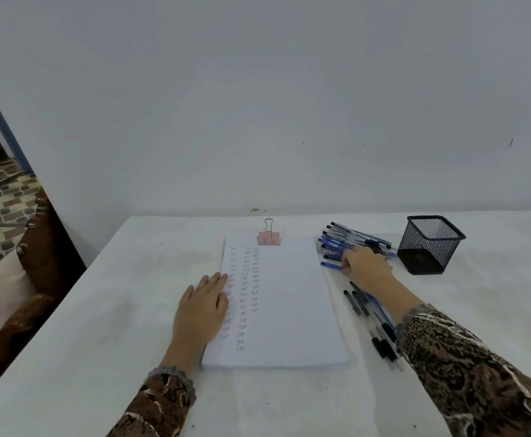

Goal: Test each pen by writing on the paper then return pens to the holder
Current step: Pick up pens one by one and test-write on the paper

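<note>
One paper stack (289, 304), one clip (269, 238), one holder (428, 246), two pen piles (349, 242).

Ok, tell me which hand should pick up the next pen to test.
The right hand. It already rests on the pile of pens beside the mesh holder, fingers curled at one pen. The left hand lies flat on the paper's left edge, holding it steady, far from the pens.
</note>
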Available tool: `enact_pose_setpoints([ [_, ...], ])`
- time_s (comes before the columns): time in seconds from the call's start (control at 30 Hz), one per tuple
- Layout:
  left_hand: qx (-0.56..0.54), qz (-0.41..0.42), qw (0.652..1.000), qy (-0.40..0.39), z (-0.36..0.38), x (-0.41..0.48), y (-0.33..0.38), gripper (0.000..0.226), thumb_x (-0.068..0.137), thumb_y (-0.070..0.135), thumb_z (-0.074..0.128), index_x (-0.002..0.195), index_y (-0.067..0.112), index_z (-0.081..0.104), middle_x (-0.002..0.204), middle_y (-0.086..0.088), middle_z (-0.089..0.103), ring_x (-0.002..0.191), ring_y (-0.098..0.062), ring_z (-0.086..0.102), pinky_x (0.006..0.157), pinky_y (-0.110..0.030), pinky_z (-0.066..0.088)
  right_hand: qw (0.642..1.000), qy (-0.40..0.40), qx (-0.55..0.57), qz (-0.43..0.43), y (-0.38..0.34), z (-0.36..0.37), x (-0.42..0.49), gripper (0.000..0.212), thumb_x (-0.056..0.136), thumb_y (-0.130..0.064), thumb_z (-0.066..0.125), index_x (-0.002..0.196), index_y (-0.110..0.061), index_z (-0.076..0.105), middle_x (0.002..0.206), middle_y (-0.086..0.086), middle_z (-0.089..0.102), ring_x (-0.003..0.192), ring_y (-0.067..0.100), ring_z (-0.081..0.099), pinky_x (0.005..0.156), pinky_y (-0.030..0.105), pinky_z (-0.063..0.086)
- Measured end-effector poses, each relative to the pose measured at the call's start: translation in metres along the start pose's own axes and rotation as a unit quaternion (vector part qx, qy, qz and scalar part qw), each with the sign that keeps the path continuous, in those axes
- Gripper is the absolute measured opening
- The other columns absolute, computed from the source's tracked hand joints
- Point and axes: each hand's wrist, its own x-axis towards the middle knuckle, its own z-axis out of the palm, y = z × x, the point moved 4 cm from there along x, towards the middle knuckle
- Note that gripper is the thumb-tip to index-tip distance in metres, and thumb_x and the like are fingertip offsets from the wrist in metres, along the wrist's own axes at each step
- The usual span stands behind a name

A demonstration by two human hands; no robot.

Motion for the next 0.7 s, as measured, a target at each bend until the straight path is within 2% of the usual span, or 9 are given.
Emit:
enact_pose_setpoints([
  [0.1, -0.004, -0.002, 1.000, 0.001, 0.000, 0.000, 0.000, 0.048, 0.100, 0.027, 0.023, 0.147, 0.028, 0.018, 0.155, 0.011, 0.016, 0.144, -0.009, 0.008, 0.118, -0.031, 0.005, 0.999, 0.030, -0.004, -0.020, -0.005, -0.006, 0.002, 0.018, 0.096, -0.012, 0.042, 0.112, -0.016, 0.048, 0.114, 0.003, 0.059, 0.106, 0.024, 0.052, 0.092, 0.036, 0.033],
  [0.27, 0.007, -0.002, 1.000, -0.003, 0.000, 0.001, 0.001, 0.048, 0.100, 0.028, 0.021, 0.148, 0.028, 0.015, 0.155, 0.012, 0.014, 0.144, -0.008, 0.007, 0.118, -0.031, 0.004, 0.998, -0.047, -0.018, -0.039, -0.009, -0.004, 0.002, 0.028, 0.093, -0.033, 0.052, 0.118, -0.020, 0.050, 0.118, -0.001, 0.054, 0.112, 0.019, 0.051, 0.095, 0.037, 0.035],
  [0.5, 0.018, -0.003, 1.000, -0.007, -0.001, 0.000, 0.002, 0.048, 0.100, 0.028, 0.021, 0.148, 0.028, 0.013, 0.156, 0.012, 0.012, 0.144, -0.008, 0.005, 0.117, -0.030, 0.003, 0.997, -0.051, -0.034, -0.052, -0.005, -0.001, 0.005, 0.021, 0.097, -0.024, 0.044, 0.116, -0.019, 0.054, 0.121, 0.002, 0.052, 0.111, 0.021, 0.052, 0.094, 0.037, 0.039],
  [0.57, 0.014, -0.003, 1.000, -0.009, -0.001, 0.000, 0.002, 0.048, 0.100, 0.028, 0.021, 0.148, 0.028, 0.013, 0.156, 0.012, 0.012, 0.144, -0.008, 0.005, 0.117, -0.030, 0.003, 0.999, -0.019, 0.009, -0.046, -0.007, -0.008, 0.008, 0.019, 0.097, -0.021, 0.043, 0.113, -0.014, 0.052, 0.119, 0.006, 0.053, 0.103, 0.023, 0.054, 0.090, 0.037, 0.045],
  [0.63, 0.014, 0.000, 1.000, -0.010, -0.001, -0.001, 0.002, 0.048, 0.100, 0.029, 0.021, 0.148, 0.028, 0.013, 0.156, 0.012, 0.012, 0.144, -0.008, 0.005, 0.117, -0.030, 0.003, 0.993, 0.049, 0.094, -0.048, -0.010, -0.024, 0.009, 0.016, 0.098, -0.018, 0.043, 0.108, -0.008, 0.050, 0.110, 0.011, 0.057, 0.091, 0.026, 0.054, 0.080, 0.038, 0.046],
  [0.7, 0.016, 0.000, 1.000, -0.011, -0.001, 0.000, 0.002, 0.048, 0.100, 0.029, 0.021, 0.148, 0.028, 0.013, 0.155, 0.012, 0.012, 0.144, -0.008, 0.005, 0.117, -0.030, 0.003, 0.962, 0.123, 0.235, -0.059, -0.018, -0.042, 0.006, 0.011, 0.098, -0.013, 0.043, 0.106, -0.008, 0.048, 0.096, 0.011, 0.061, 0.076, 0.025, 0.055, 0.067, 0.033, 0.045],
])
